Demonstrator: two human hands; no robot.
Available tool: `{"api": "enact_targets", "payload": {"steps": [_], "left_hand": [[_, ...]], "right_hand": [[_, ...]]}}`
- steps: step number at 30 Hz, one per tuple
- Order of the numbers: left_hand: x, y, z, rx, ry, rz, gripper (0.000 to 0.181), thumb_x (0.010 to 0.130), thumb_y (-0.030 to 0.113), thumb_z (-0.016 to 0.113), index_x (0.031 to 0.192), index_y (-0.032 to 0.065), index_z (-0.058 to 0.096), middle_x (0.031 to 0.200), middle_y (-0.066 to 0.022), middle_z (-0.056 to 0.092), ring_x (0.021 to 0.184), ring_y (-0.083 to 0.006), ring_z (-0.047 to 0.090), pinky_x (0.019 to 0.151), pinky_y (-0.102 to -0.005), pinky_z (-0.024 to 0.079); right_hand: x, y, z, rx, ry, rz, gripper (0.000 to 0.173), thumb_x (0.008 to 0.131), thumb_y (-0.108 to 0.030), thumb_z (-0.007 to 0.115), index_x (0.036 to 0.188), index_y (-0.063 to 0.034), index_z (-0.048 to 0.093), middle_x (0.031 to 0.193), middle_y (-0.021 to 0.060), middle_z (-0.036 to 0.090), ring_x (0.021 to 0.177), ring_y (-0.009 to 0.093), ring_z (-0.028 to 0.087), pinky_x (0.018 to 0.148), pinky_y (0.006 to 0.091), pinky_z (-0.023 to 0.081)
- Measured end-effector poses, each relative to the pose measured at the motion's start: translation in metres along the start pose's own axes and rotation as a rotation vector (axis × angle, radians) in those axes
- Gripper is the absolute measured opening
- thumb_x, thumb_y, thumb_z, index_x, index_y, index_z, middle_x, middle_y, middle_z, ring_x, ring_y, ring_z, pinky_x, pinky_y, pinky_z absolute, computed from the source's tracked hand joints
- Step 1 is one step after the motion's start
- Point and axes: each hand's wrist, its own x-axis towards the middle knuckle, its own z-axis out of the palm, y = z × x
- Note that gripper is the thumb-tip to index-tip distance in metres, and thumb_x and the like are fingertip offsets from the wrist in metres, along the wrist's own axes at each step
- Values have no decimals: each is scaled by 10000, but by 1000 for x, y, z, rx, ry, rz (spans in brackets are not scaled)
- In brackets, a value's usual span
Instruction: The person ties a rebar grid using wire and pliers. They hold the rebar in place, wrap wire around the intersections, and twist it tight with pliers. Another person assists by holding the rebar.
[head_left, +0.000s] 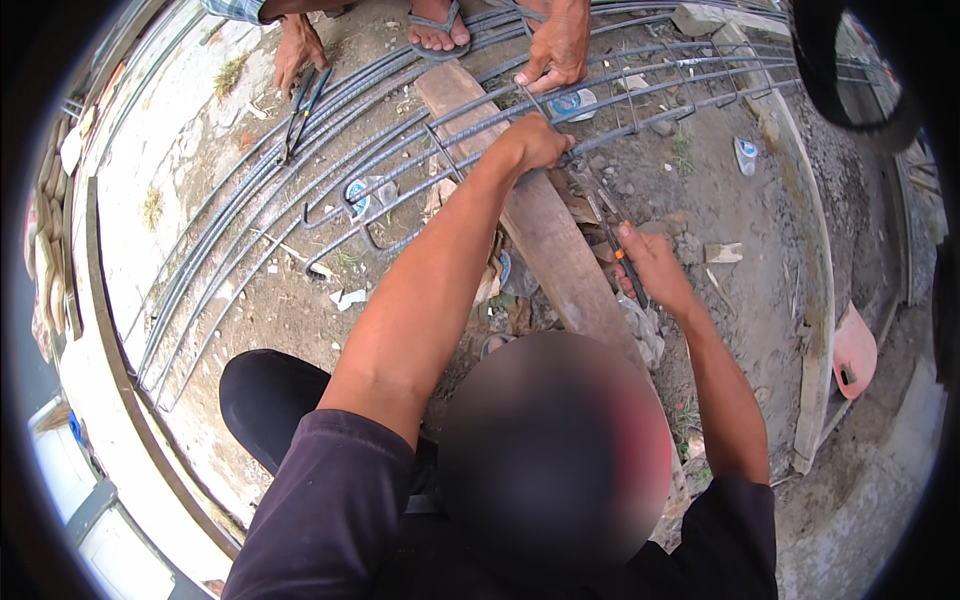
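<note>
My left hand (534, 142) is closed on the near side of a rebar cage (465, 135), beside one of its stirrups. Long ribbed steel bars run through the cage, and their hooked ends are at its left. Under it a wooden plank (555, 247) lies slantwise on the ground. To the right of the plank, my right hand (654, 264) grips the handles of pincers (616, 244) with orange and black grips. The jaws point up towards the cage and appear apart from the bars. What my left fingertips press on is partly hidden.
Across the cage, a co-worker's hand (559, 56) holds a stirrup. Their other hand (298, 54) is by pincers (300, 112) lying on loose steel bars (225, 202). Plastic cups (745, 155) litter the dirt. A long board (814, 300) edges the right side.
</note>
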Motion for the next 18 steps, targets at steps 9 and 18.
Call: {"api": "enact_targets", "payload": {"steps": [9,18], "left_hand": [[-3,-2,-1,-5,9,-1,530,929,432,721,713,-51,687,627,-148,609,528,-257,542,524,-440,433],[-4,3,-4,-23,-23,-39,533,935,439,722,698,-35,675,530,-103,529,445,-226,470,454,-426,355]], "right_hand": [[-21,-39,-7,-411,165,-29,567,848,-267,787,1276,22,553,957,198,712,900,357,709,747,440,530],[-20,-30,9,-790,550,-263,453,905,-297,765,1215,-19,586,895,142,681,749,400,687,701,496,549]]}}
